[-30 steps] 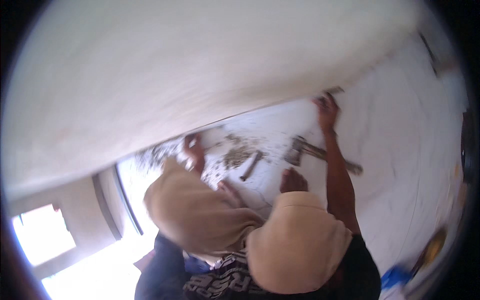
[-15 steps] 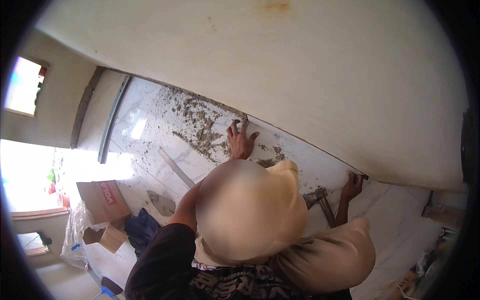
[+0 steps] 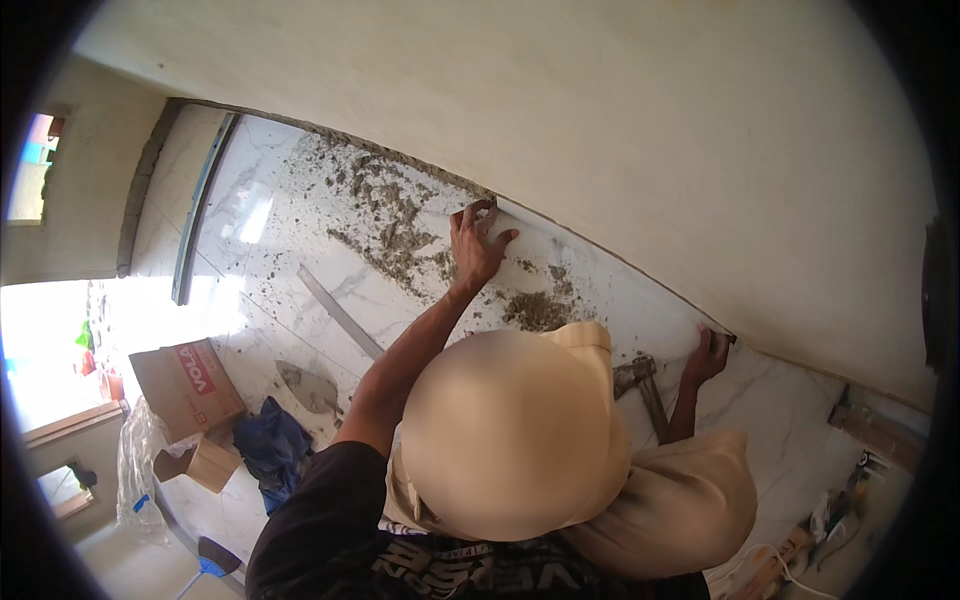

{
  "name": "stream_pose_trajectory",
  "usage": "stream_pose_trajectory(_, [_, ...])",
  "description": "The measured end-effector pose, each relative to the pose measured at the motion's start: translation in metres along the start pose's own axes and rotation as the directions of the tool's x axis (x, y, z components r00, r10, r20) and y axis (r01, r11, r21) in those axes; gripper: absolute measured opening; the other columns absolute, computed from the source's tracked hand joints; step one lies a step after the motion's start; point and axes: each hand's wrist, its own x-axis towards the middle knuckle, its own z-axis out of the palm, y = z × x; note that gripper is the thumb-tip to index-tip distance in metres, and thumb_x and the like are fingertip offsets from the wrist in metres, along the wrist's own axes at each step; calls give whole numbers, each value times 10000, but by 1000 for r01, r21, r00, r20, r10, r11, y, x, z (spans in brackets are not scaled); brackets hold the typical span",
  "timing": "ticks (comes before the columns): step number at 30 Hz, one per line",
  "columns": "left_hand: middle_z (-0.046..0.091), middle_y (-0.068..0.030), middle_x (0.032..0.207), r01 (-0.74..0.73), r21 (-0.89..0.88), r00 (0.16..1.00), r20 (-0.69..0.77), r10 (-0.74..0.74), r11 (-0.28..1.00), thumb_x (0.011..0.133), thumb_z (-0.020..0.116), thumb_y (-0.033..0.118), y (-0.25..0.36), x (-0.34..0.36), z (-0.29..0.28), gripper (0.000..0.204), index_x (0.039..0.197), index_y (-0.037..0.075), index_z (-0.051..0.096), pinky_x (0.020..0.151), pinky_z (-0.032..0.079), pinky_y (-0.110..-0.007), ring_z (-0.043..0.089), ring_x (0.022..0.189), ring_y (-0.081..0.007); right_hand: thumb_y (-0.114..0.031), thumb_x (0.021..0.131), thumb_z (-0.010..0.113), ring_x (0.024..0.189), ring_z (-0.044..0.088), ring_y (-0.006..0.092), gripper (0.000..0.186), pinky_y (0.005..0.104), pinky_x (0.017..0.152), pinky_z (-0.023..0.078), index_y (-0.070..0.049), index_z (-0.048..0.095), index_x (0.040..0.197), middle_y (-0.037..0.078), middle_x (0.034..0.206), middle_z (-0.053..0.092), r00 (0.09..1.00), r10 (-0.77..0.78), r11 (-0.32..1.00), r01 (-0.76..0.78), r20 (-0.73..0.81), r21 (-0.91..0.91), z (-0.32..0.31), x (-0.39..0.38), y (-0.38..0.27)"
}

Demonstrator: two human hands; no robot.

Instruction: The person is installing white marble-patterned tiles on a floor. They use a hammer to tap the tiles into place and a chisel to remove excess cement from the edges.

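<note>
A long white tile strip (image 3: 600,258) runs along the foot of the pale wall (image 3: 620,120). My left hand (image 3: 476,248) is at its left end, with bent fingertips by the wall and the thumb apart on the tile's face. At the right end, my right hand (image 3: 708,355) has its fingers folded against the strip; part of its grip is hidden. Crumbly grey mortar (image 3: 390,215) lies scattered left of my left hand, and a darker patch sits below it. A hammer (image 3: 650,400) rests on the floor beside my right forearm.
A flat metal strip (image 3: 340,312) and a trowel (image 3: 308,388) lie on the marbled floor at left. Farther left are a long blue-grey bar (image 3: 205,210), a cardboard box (image 3: 185,390), dark blue cloth (image 3: 272,450) and clear plastic (image 3: 140,470). My tan-covered leg (image 3: 690,500) bulges at lower right.
My view has shifted, so the wall's foot appears higher. The fingers of my left hand, spread before, are now more bent at the tile's end. My right hand stays at the other end.
</note>
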Motion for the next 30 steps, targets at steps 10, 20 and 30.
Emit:
stream_pose_trajectory(10, [620,-113,1164,-125,28,990,-66,127,992,743,802,373,-10,10,5,495,1091,35,703,958,417,-424,507,1074,-326,-87,826,728,882,608,172,225,297,824,493,51,666,992,82,1005,683,992,118,992,-116,-53,40,6,-8,-11])
stream_pose_trajectory(20, [705,-163,954,49,-328,984,-148,-102,944,721,856,341,14,9,26,526,981,-85,690,832,482,-379,640,878,-262,-40,798,737,710,543,70,106,239,683,474,16,705,883,4,814,674,989,41,998,-34,-143,51,-6,3,4])
stream_pose_trajectory(30, [600,-218,1123,181,-351,983,32,-182,919,714,853,404,-5,15,24,775,1217,-89,530,954,425,-453,560,1019,-304,-13,804,733,675,553,59,133,223,641,464,35,677,914,13,765,668,979,-38,997,50,-199,56,6,1,24])
